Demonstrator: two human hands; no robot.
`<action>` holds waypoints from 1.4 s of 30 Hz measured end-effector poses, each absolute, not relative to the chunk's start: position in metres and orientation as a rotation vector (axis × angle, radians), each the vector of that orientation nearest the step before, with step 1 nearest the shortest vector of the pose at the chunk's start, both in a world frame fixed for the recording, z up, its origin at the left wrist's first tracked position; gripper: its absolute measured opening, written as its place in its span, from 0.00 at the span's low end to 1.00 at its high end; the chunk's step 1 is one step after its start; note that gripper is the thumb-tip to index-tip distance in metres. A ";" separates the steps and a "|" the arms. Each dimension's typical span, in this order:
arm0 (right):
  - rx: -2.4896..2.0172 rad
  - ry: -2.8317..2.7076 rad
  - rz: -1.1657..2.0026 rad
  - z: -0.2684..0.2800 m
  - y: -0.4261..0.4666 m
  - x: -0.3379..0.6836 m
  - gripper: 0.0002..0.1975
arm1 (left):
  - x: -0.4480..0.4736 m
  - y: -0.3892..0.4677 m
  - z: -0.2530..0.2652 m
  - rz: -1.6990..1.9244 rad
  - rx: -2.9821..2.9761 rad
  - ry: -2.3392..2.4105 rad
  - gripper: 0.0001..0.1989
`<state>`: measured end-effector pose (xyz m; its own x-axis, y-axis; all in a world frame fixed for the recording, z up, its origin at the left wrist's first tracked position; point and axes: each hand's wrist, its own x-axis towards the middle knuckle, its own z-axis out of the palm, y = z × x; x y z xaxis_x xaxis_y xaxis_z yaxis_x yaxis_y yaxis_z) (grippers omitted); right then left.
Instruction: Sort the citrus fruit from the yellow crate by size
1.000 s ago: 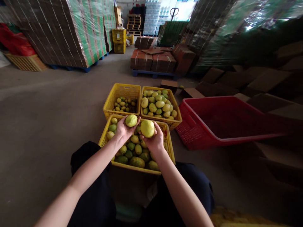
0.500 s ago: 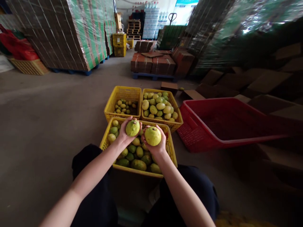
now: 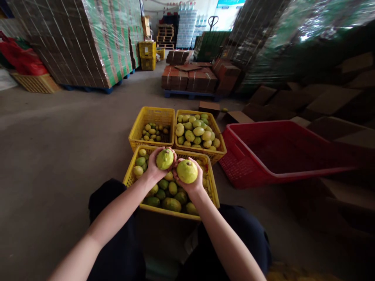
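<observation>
In my left hand [image 3: 152, 167] a yellow-green lemon [image 3: 164, 159] rests against the curled fingers, its stem end facing up. My right hand [image 3: 197, 185] cups a second, slightly yellower lemon [image 3: 187, 171] beside it. Both hands hover over the near yellow crate [image 3: 172, 212], close together. Inside that crate lie several green and yellow lemons [image 3: 171, 204], some covered by my hands and forearms.
Beyond it, a yellow crate [image 3: 133, 128] holds several small fruits, and another yellow crate [image 3: 221, 151] is full of larger ones. A red crate [image 3: 234, 164] stands at the right. Flattened cardboard [image 3: 263, 95] and wrapped pallet stacks [image 3: 88, 47] flank the floor.
The lemon in my right hand has moved slightly down and left, tilting a little. My left hand has barely shifted, still holding its lemon.
</observation>
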<state>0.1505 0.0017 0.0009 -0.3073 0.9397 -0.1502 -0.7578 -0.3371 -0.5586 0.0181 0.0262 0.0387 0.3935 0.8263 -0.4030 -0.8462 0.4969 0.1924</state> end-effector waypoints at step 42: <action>-0.581 -0.114 1.609 -0.003 0.013 0.142 0.09 | 0.015 0.046 0.025 1.235 -0.117 0.603 0.18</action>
